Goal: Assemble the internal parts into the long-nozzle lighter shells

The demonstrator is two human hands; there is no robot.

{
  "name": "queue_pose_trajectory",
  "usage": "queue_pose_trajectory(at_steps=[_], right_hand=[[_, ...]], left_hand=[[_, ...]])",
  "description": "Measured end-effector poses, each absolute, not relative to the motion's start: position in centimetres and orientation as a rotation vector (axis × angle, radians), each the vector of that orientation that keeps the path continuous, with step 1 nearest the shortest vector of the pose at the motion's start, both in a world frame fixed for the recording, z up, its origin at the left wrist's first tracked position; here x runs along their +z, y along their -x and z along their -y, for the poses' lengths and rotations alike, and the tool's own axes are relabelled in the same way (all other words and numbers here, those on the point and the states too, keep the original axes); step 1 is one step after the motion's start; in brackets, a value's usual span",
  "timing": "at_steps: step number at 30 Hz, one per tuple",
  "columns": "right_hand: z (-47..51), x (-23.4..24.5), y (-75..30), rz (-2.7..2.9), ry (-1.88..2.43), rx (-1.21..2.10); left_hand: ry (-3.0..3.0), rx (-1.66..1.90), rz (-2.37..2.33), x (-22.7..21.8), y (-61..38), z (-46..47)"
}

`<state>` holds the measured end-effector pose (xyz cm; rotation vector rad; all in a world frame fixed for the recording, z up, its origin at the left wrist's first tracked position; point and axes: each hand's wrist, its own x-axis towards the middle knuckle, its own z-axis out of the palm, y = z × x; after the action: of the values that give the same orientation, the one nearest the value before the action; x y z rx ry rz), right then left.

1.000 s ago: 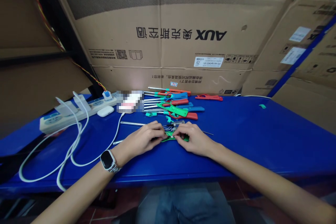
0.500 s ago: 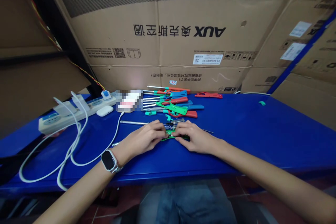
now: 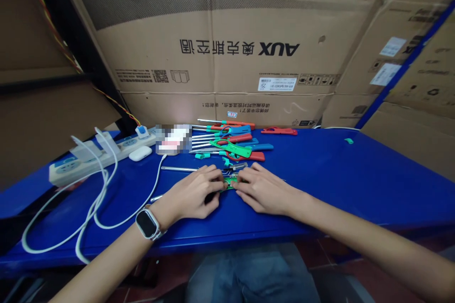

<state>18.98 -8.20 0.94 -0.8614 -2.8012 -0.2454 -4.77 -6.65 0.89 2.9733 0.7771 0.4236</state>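
My left hand (image 3: 202, 190) and my right hand (image 3: 263, 190) meet at a green long-lighter shell (image 3: 232, 183) on the blue table. The fingers of both are closed, pinching at the shell from either side. Most of that shell is hidden beneath them. Small parts and thin wires show between the fingertips, too small to name. Just behind lies a clear lighter fuel tank (image 3: 238, 166), close to my right fingers. A metal lighter tube (image 3: 177, 168) stretches left from behind my left hand. A teal plastic piece (image 3: 226, 161) rests beyond the hands.
Several long lighters (image 3: 234, 139), red, blue and green, lie piled farther back. A red shell (image 3: 279, 131) sits right of them. On the left are a power strip (image 3: 103, 156), white cables (image 3: 103, 194), an earbud case (image 3: 140, 153) and a blurred phone (image 3: 173, 140). Cardboard (image 3: 227, 19) stands behind.
Both hands stay at the green shell with small shifts of the fingers; my left thumb sits lower and farther from the shell. The whole view has shifted slightly.
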Motion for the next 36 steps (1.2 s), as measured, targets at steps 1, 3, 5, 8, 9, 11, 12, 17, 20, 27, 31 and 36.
queue_pose_trajectory(at_steps=[1, 3, 5, 8, 9, 11, 12, 17, 20, 27, 31, 36], right_hand=[[7.8, 1.1, -19.3, 2.757, 0.898, -0.184], [6.8, 1.3, -19.8, 2.668, 0.988, -0.084], [5.7, 1.5, -20.0, 2.640, 1.068, 0.003], [4.5, 2.0, -19.5, 2.701, 1.134, 0.118], [4.3, 2.2, -19.3, 2.717, 1.143, 0.149], [4.1, 2.7, -18.9, 2.708, 1.143, 0.209], [4.2, 2.9, -18.8, 2.686, 1.142, 0.237], [5.7, 2.9, -18.9, 2.573, 1.119, 0.305], [6.6, 1.8, -19.0, 2.526, 1.105, 0.321], [7.0, -0.2, -18.8, 2.336, 1.077, 0.489], [7.0, -0.3, -18.9, 2.353, 1.026, 0.457], [7.4, -0.3, -19.0, 2.426, 1.091, 0.393]], left_hand=[[-2.963, 0.423, -0.793, 1.0, 4.7, 6.7], [-2.949, 0.416, -0.808, 1.1, 4.6, 6.8], [-2.940, 0.415, -0.804, 1.2, 4.6, 6.8], [-2.927, 0.414, -0.812, 1.2, 4.6, 6.8], [-2.922, 0.409, -0.817, 1.2, 4.6, 6.8], [-2.915, 0.402, -0.826, 1.2, 4.7, 6.8], [-2.913, 0.400, -0.829, 1.2, 4.7, 6.8], [-2.927, 0.408, -0.833, 1.1, 4.7, 6.8], [-2.939, 0.418, -0.826, 1.1, 4.7, 6.8], [-2.941, 0.426, -0.812, 1.1, 4.7, 6.8], [-2.966, 0.453, -0.801, 1.3, 4.7, 6.9], [-2.990, 0.528, -0.768, 1.4, 4.9, 6.9]])
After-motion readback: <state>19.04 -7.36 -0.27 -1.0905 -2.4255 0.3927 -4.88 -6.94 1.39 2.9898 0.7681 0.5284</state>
